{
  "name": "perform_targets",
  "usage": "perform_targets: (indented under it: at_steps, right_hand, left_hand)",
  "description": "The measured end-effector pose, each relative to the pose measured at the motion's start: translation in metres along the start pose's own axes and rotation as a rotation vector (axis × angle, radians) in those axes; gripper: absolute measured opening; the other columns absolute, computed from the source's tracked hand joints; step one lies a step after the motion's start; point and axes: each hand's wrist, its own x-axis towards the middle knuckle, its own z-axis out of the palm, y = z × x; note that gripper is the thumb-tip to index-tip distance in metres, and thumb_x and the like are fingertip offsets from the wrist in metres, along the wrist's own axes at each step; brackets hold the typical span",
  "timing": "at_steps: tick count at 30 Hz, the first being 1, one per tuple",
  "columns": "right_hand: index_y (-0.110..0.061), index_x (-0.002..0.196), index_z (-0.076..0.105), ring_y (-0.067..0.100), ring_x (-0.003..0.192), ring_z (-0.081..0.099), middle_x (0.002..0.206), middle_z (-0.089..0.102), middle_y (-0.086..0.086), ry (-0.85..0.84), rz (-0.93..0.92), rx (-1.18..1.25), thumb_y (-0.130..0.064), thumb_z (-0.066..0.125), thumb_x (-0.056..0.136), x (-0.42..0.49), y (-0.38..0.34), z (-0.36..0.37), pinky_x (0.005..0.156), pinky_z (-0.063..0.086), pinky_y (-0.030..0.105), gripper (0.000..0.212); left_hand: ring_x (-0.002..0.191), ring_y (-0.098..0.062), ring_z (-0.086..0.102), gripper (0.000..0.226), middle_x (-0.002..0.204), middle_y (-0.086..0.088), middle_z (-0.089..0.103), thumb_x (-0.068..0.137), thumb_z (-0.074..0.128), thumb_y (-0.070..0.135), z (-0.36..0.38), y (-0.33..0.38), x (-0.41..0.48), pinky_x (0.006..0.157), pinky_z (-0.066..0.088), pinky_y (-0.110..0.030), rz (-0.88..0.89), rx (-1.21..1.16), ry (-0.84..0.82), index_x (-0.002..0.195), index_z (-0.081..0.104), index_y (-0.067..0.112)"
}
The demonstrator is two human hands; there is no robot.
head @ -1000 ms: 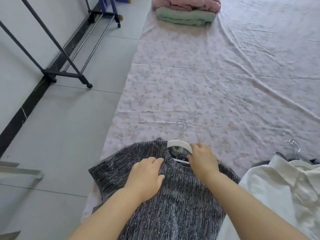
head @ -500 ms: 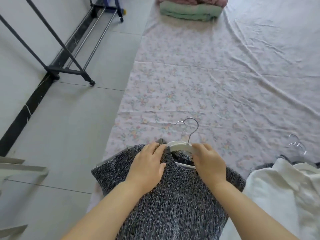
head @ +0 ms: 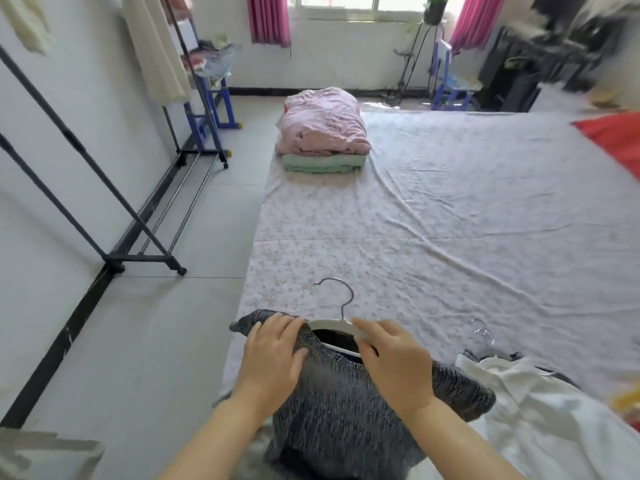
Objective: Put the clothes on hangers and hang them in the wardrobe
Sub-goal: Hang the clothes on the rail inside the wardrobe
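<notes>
A dark grey knitted sweater [head: 346, 410] hangs on a white hanger [head: 329, 323] with a metal hook [head: 341, 296], lifted off the near edge of the bed. My left hand [head: 273, 358] grips the sweater's left shoulder over the hanger. My right hand [head: 391, 362] holds the hanger's right arm at the neckline. A white garment [head: 540, 410] lies at the right, with more metal hanger hooks [head: 481, 334] beside it.
A black clothes rack [head: 138, 258] on wheels stands along the left wall, a cream garment [head: 156, 50] hanging at its far end. Folded pink and green bedding [head: 323, 133] sits on the floral sheet [head: 450, 237]. A blue stool [head: 207, 109] stands beyond the rack.
Both hands have taken hold at the hanger's shoulders and raised the sweater off the bed. My view has tilted up to show the room.
</notes>
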Motion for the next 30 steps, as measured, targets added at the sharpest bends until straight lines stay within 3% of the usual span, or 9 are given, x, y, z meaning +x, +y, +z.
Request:
perform_targets:
  at_steps: [3, 7, 13, 16, 18, 25, 30]
  right_hand:
    - [-0.025, 0.089, 0.075, 0.013, 0.045, 0.057, 0.062, 0.064, -0.005, 0.114, 0.018, -0.003, -0.011, 0.088, 0.058, 0.000, -0.007, -0.050, 0.031, 0.043, 0.019, 0.036]
    - [-0.024, 0.096, 0.074, 0.011, 0.050, 0.058, 0.065, 0.064, -0.006, 0.219, 0.091, -0.038, -0.012, 0.088, 0.058, -0.019, -0.017, -0.113, 0.037, 0.046, 0.016, 0.042]
    - [-0.024, 0.111, 0.067, 0.009, 0.059, 0.059, 0.075, 0.064, -0.005, 0.382, 0.298, -0.181, -0.014, 0.082, 0.067, -0.096, -0.041, -0.211, 0.047, 0.046, 0.018, 0.047]
    - [-0.021, 0.106, 0.064, 0.004, 0.063, 0.055, 0.079, 0.062, -0.009, 0.450, 0.455, -0.236, -0.014, 0.080, 0.070, -0.155, -0.061, -0.253, 0.054, 0.047, 0.022, 0.040]
    - [-0.023, 0.101, 0.060, 0.001, 0.067, 0.052, 0.079, 0.057, -0.016, 0.499, 0.601, -0.228, -0.016, 0.076, 0.074, -0.201, -0.076, -0.279, 0.060, 0.041, 0.011, 0.032]
    - [-0.019, 0.095, 0.061, 0.004, 0.067, 0.050, 0.083, 0.060, -0.009, 0.618, 1.005, -0.551, -0.009, 0.073, 0.075, -0.388, -0.168, -0.359, 0.060, 0.038, 0.012, 0.025]
    - [-0.017, 0.095, 0.060, 0.001, 0.064, 0.049, 0.083, 0.057, -0.008, 0.668, 1.302, -0.750, -0.014, 0.072, 0.078, -0.525, -0.282, -0.391, 0.059, 0.040, 0.011, 0.021]
  left_hand:
    - [0.118, -0.024, 0.051, 0.042, 0.119, -0.002, 0.058, 0.081, 0.068, 0.017, -0.037, 0.028, 0.004, 0.106, 0.033, -0.050, 0.105, -0.046, 0.128, 0.121, 0.058, 0.012]
    - [0.098, -0.025, 0.062, 0.039, 0.103, -0.003, 0.064, 0.070, 0.078, 0.009, -0.074, 0.076, 0.003, 0.097, 0.042, -0.053, 0.288, -0.101, 0.232, 0.107, 0.066, 0.009]
    - [0.095, -0.025, 0.065, 0.028, 0.097, -0.005, 0.067, 0.075, 0.072, 0.008, -0.102, 0.146, -0.021, 0.106, 0.030, -0.044, 0.641, -0.280, 0.226, 0.103, 0.068, 0.009]
    - [0.091, -0.027, 0.065, 0.027, 0.097, -0.004, 0.067, 0.077, 0.070, 0.008, -0.106, 0.191, -0.051, 0.102, 0.033, -0.051, 0.802, -0.369, 0.150, 0.104, 0.068, 0.010]
    - [0.092, -0.030, 0.062, 0.029, 0.099, -0.005, 0.065, 0.077, 0.070, 0.006, -0.104, 0.223, -0.080, 0.097, 0.039, -0.054, 0.903, -0.430, 0.068, 0.106, 0.067, 0.010]
    - [0.095, -0.028, 0.060, 0.029, 0.104, -0.003, 0.063, 0.080, 0.064, 0.014, -0.093, 0.335, -0.237, 0.085, 0.043, -0.036, 1.335, -0.630, -0.229, 0.108, 0.066, 0.014]
    - [0.093, -0.027, 0.060, 0.032, 0.103, -0.002, 0.063, 0.077, 0.070, 0.007, -0.097, 0.378, -0.401, 0.083, 0.048, -0.040, 1.634, -0.749, -0.484, 0.108, 0.066, 0.013]
